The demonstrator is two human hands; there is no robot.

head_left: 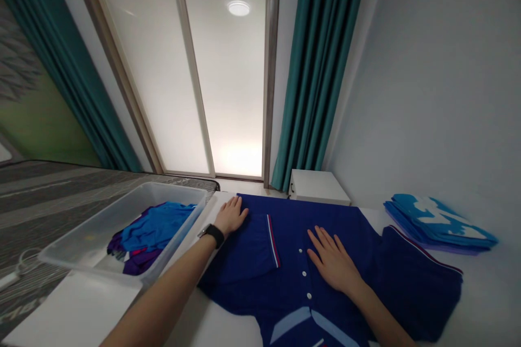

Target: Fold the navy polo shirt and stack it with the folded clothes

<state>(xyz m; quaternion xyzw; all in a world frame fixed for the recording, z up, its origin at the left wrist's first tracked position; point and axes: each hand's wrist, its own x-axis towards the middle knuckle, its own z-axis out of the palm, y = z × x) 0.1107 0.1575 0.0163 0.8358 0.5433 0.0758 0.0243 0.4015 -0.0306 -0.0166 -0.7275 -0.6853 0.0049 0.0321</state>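
A navy polo shirt (285, 238) with white buttons and light-blue collar stripes lies spread on the white table, its collar toward me. One sleeve, edged in red and white, is folded inward over the body on the left; the other sticks out to the right. My left hand (230, 215) rests on the shirt's far left edge, fingers stretched out, a black-strapped watch (213, 234) on the wrist. Flat on the shirt, right of the buttons, lies my right hand (331, 260) with its fingers spread. Neither hand grips the cloth.
A clear plastic bin (93, 227) with crumpled blue and purple clothes (157, 227) stands at left. Folded blue clothes (437, 222) are stacked at right by the wall. Beyond the table are a white cabinet (317, 187), teal curtains (321, 76) and frosted sliding doors (228, 92).
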